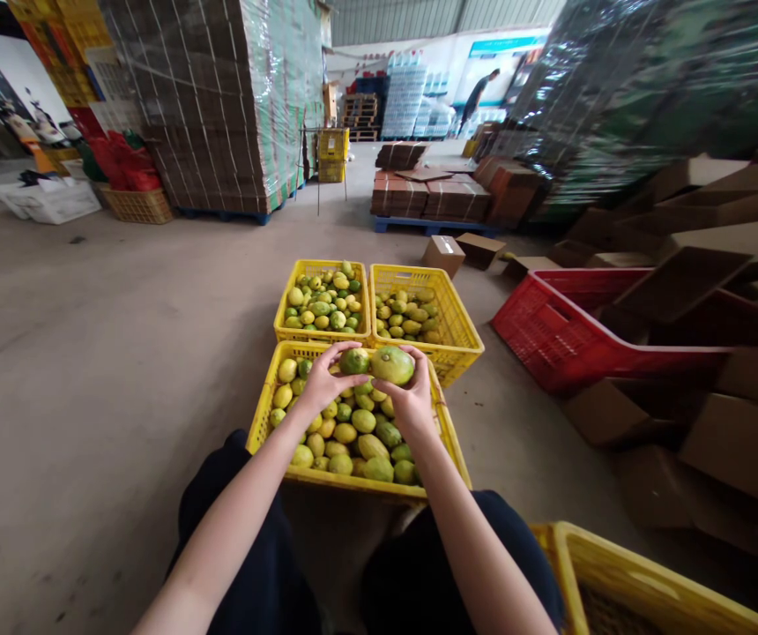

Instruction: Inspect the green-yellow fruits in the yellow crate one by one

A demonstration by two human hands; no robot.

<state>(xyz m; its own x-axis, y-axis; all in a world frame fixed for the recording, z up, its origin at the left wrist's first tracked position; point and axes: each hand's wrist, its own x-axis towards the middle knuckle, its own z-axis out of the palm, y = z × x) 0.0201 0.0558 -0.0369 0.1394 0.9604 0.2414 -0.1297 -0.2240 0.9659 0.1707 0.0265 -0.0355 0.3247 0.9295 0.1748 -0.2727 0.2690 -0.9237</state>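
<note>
My left hand is closed around a small green fruit, fingers on top and thumb below. In my right hand is a larger, oval yellow-green fruit, gripped at its right side. Both fruits are held side by side over the far part of a yellow crate. Many yellow and green fruits of the same look lie in that crate, which stands on the floor before my knees. Their exact kind I cannot make out for sure.
Behind stand two more yellow crates of fruit, one left and one right. A red crate and cardboard boxes fill the right. Another yellow crate is at lower right. A person bends far off.
</note>
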